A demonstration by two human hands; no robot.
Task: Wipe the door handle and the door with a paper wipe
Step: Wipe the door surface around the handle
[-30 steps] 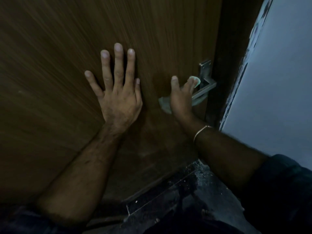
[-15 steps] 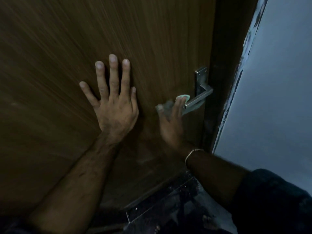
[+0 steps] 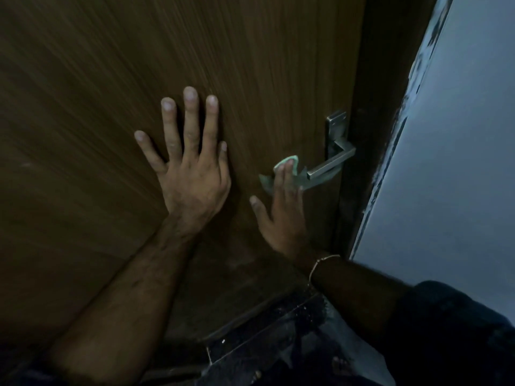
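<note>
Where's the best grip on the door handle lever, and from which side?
Judging by its pose, grip the door handle mid-bar, coming from the left at its free end. The bar juts left from the plate beside the door edge; the right hand with the paper wipe is there.

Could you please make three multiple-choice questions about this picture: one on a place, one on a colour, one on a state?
1. Where is the wipe?
A. on the floor
B. under the right hand's fingers, at the free end of the handle
C. under the left hand

2. What colour is the handle?
A. silver
B. red
C. black

3. How does the left hand lie?
A. curled into a fist
B. gripping the handle
C. flat on the door, fingers spread

Answers:
1 B: the right hand presses the pale green wipe against the door beside the lever's end.
2 A: the lever and its plate are plain metal.
3 C: its straight fingers lie spread on the wood, holding nothing.
</note>
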